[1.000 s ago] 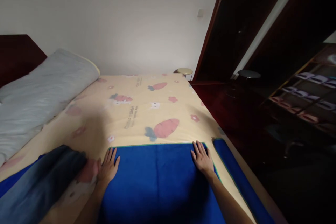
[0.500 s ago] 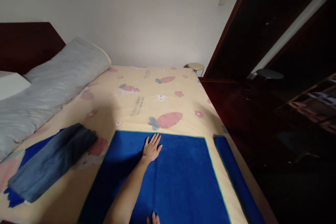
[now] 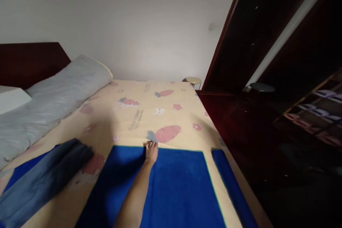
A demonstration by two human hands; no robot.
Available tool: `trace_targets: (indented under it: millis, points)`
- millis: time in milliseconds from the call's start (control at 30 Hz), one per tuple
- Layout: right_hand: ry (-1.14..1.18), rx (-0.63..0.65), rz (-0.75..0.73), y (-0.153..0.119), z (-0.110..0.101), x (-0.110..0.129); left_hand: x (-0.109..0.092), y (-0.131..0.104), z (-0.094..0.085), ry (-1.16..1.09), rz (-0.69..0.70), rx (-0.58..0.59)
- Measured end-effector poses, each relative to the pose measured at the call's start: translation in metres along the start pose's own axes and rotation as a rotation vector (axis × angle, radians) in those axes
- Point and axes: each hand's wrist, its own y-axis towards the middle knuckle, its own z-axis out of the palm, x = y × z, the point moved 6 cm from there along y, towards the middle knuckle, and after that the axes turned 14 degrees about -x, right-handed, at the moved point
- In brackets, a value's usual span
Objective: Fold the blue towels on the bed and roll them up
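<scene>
A blue towel (image 3: 179,181) with thin green edging lies flat on the bed. My left hand (image 3: 151,152) is at the middle of its far edge, fingers curled and closed on the cloth there. My left forearm reaches across the towel from the bottom of the view. My right hand is out of the picture. To the right of the towel lies a long, narrow roll of blue cloth (image 3: 232,185) with similar edging. On the left, a folded grey-blue cloth (image 3: 48,178) rests on a brighter blue cloth (image 3: 29,165).
The bed (image 3: 139,121) has a cream sheet printed with carrots and rabbits. A long grey pillow (image 3: 61,96) lies along the left, by the dark headboard (image 3: 32,60). Beyond the bed are a round stool (image 3: 193,80), a darker stool (image 3: 262,87) and a shoe rack (image 3: 317,110).
My left hand has gone from lying flat with spread fingers to curling its fingers at the towel's far edge. My right fingertips have left the view. The camera has tilted up slightly.
</scene>
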Motion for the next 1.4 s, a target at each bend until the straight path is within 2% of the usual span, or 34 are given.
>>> trace_targets:
  millis: [100, 200, 267, 333, 400, 467, 567, 633, 700, 733, 867, 967, 1067, 1233, 1400]
  points:
    - [0.022, -0.065, 0.044, 0.065, 0.008, -0.008, 0.0, 0.003, -0.003, -0.027, -0.022, 0.004]
    - [0.038, -0.123, 0.103, 0.11, 0.003, -0.012, 0.001, 0.006, -0.012, -0.096, -0.045, 0.013]
    - [0.047, -0.156, 0.151, 0.121, -0.009, -0.012, 0.003, 0.01, -0.024, -0.169, -0.072, 0.019]
    - [0.057, -0.192, 0.202, 0.115, -0.026, -0.01, 0.009, 0.014, -0.043, -0.261, -0.112, 0.018]
    - [0.07, -0.233, 0.249, 0.093, -0.048, -0.007, 0.021, 0.019, -0.07, -0.37, -0.165, 0.01]
    - [0.085, -0.275, 0.284, 0.061, -0.073, -0.003, 0.039, 0.023, -0.106, -0.495, -0.233, -0.02]
    - [0.109, -0.325, 0.301, 0.022, -0.117, 0.002, 0.077, 0.02, -0.172, -0.699, -0.359, -0.116]
    - [0.141, -0.446, 0.326, 0.02, -0.155, 0.005, 0.103, 0.01, -0.218, -0.829, -0.444, -0.189]
    - [0.179, -0.622, 0.357, 0.042, -0.191, 0.012, 0.122, -0.003, -0.261, -0.943, -0.514, -0.242]
    - [0.185, -0.655, 0.337, 0.061, -0.205, 0.019, 0.128, -0.01, -0.28, -0.994, -0.541, -0.262]
    - [0.188, -0.606, 0.278, 0.144, -0.243, 0.053, 0.135, -0.036, -0.343, -1.161, -0.59, -0.312]
    - [0.215, -0.599, 0.264, 0.182, -0.267, 0.072, 0.13, -0.054, -0.38, -1.258, -0.566, -0.335]
    - [0.258, -0.555, 0.232, 0.2, -0.288, 0.092, 0.124, -0.071, -0.414, -1.33, -0.5, -0.373]
    - [0.327, -0.36, 0.106, 0.207, -0.316, 0.131, 0.117, -0.095, -0.468, -1.369, -0.362, -0.465]
    - [0.269, -0.28, -0.016, 0.203, -0.342, 0.166, 0.111, -0.105, -0.504, -1.331, -0.254, -0.51]
